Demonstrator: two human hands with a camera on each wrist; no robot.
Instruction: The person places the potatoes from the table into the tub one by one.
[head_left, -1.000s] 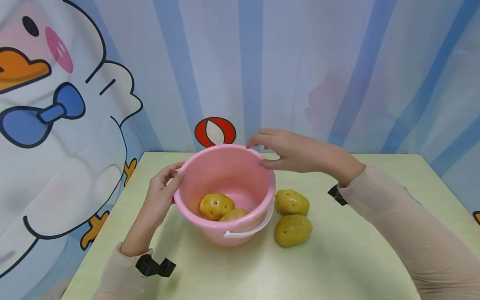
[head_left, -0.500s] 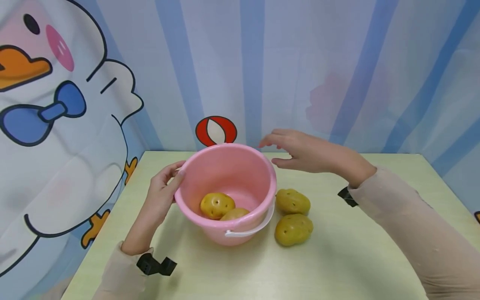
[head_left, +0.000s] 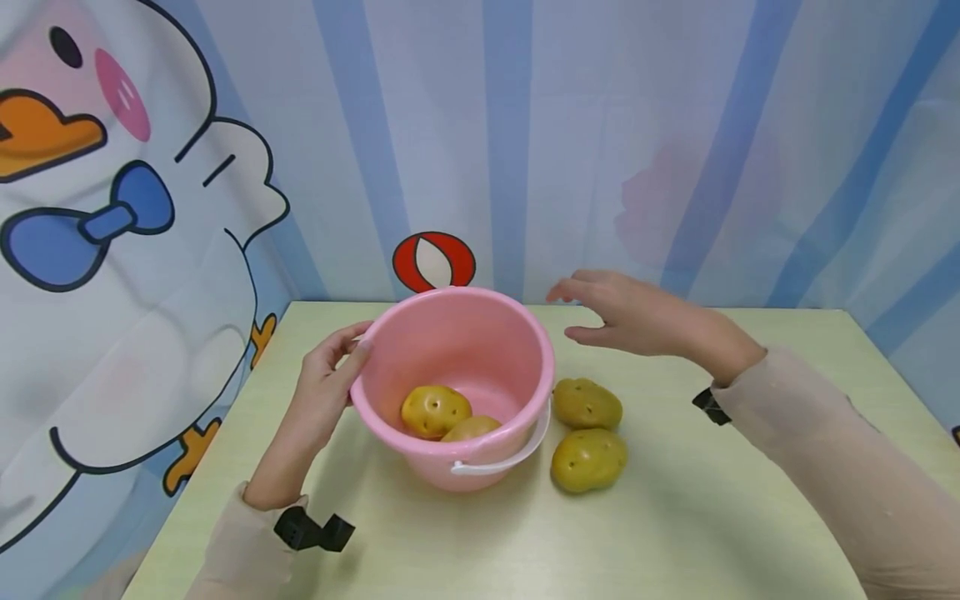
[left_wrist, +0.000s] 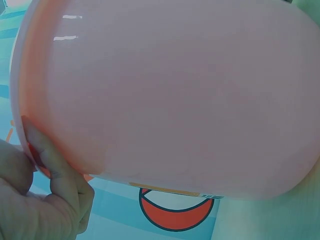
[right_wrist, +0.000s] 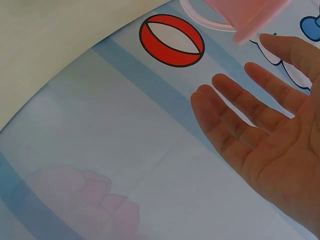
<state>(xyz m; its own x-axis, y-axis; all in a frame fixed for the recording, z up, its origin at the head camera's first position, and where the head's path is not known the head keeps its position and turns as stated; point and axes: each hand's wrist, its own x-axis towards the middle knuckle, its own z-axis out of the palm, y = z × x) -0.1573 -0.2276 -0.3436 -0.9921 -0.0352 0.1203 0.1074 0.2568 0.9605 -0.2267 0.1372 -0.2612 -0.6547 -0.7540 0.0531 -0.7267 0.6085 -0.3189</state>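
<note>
A pink bucket [head_left: 450,333] stands on the table in the head view, its white handle [head_left: 502,462] hanging down at the front right. My left hand [head_left: 322,383] grips its rim on the left side; in the left wrist view the left hand [left_wrist: 50,200] has thumb and fingers pinching that rim. Inside lie one potato [head_left: 435,411] and a second potato [head_left: 471,429], partly hidden by the rim. My right hand [head_left: 637,312] hovers right of the bucket, fingers spread and holding nothing. Below it, a potato [head_left: 587,404] and another potato [head_left: 588,460] rest beside the bucket.
The pale wooden table [head_left: 712,500] reaches back to a printed cloth backdrop [head_left: 600,125] with blue stripes and a large cartoon duck [head_left: 150,333] at left. A black wrist camera [head_left: 313,529] sits on the left sleeve.
My right hand has left the bucket's right rim and moved off to the right and slightly down. The left hand, bucket and potatoes keep their places.
</note>
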